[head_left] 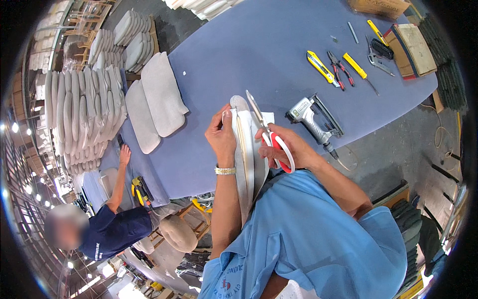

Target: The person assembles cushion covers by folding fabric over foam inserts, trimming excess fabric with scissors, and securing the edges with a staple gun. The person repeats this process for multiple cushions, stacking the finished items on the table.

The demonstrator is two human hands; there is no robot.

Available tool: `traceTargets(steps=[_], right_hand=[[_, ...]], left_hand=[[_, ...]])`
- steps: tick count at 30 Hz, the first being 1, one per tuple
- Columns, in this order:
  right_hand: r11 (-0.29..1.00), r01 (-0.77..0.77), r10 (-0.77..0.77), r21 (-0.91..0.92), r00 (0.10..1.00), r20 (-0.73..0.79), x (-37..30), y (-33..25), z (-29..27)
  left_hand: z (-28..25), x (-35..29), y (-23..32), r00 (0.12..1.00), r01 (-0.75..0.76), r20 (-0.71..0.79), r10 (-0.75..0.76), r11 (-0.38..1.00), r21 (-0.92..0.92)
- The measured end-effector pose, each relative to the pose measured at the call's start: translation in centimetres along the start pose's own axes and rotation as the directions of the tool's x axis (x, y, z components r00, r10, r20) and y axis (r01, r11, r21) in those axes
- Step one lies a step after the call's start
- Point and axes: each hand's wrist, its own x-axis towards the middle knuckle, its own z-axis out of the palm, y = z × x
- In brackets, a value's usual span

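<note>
My left hand [222,135] grips the upper end of a grey upholstered pad [243,164], which stands on edge against my body. Its thumb presses on white fabric [229,119] folded over the pad's side, and a pale yellowish strip runs lengthwise along that edge. In my right hand [294,142] are scissors with red and white handles [285,155], fingers wrapped around the loops. The scissor blades [255,105] point away from me, beside the pad's far end, and look closed together. Part of the pad's lower end is hidden by my forearm and blue shirt.
A staple gun [311,117] with a hose lies right on the blue-covered table [214,65]. Beyond are a utility knife [321,67], pliers [340,70], a screwdriver [359,66] and a box [411,50]. Grey pads [162,94] and stacks [84,109] stand left, near a co-worker [117,226].
</note>
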Motion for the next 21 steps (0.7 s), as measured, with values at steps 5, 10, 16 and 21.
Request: traceTargets(steps=[5, 10, 16, 21], right_hand=[[0.999, -0.039, 0.04, -0.02, 0.999, 0.036, 0.5, 0.9, 0.7], [0.995, -0.085, 0.082, 0.049, 0.994, 0.076, 0.2, 2.4, 0.8], [0.989, -0.142, 0.138, 0.042, 0.985, 0.101, 0.5, 3.4, 0.8], [0.987, -0.158, 0.156, 0.005, 0.983, 0.098, 0.2, 3.4, 0.6]], left_hand=[[0.3, -0.6, 0.1, 1.0, 0.02, -0.011, -0.02, 1.0, -0.021], [-0.7, -2.3, 2.1, 0.994, -0.096, 0.063, 0.094, 0.995, 0.016], [0.0, -4.8, 2.5, 0.931, -0.351, 0.01, 0.364, 0.89, 0.29], [0.1, -5.1, 1.9, 0.894, -0.434, 0.035, 0.447, 0.845, 0.311]])
